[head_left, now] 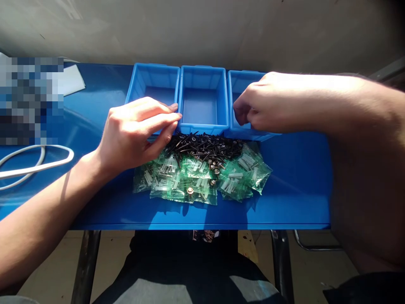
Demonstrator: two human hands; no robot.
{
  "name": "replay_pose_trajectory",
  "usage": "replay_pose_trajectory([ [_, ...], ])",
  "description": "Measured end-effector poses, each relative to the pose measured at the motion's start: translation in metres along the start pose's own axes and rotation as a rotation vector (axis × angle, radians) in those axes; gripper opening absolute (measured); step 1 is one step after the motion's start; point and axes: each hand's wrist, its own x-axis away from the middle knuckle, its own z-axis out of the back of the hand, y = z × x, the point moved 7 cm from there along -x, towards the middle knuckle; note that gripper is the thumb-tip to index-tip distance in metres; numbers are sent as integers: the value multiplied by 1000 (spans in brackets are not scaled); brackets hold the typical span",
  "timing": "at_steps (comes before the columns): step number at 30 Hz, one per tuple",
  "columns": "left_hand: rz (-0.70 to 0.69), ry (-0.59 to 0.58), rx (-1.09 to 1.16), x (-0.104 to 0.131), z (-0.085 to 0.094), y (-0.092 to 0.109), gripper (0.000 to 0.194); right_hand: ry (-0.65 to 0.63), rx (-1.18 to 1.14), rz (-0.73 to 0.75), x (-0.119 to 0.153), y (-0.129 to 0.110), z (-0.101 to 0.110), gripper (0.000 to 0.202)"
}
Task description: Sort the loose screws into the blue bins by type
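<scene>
My left hand (pixel 136 128) is over the front of the left blue bin (pixel 155 67), its fingers stretched toward the wall between that bin and the middle blue bin (pixel 204 128). Nothing shows in its fingers, and I cannot tell whether they touch the rim. Reaching into the right blue bin (pixel 238 76), my right hand (pixel 253 105) has its fingers curled downward; what they hold, if anything, is hidden. In front of the bins lies a heap of black screws (pixel 205 145). Green clear packets (pixel 167 181) with white plugs lie nearer me, and a hex-head screw (pixel 190 192) rests on them.
The bins stand side by side on a blue table (pixel 294 181), close to a grey wall (pixel 190 29). A white cable (pixel 41 162) loops at the left, near a white paper (pixel 72 80) and a blurred-out patch. My legs (pixel 186 278) are below the table's front edge.
</scene>
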Motion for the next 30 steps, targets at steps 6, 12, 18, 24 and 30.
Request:
replay_pose_trajectory([
  [6,-44,24,18,0,0,-2,26,-76,380,101,0,-10,-16,21],
  [12,-1,19,42,1,-1,-5,25,-91,296,56,-1,-14,-18,22],
  [18,-8,17,22,-1,1,1,23,19,266,-24,-1,-10,-15,22],
  [24,-2,2,8,-4,1,5,20,153,219,30,-9,-5,-19,27],
  [30,-24,30,19,-6,3,6,19,152,157,174,-24,-1,-19,32],
])
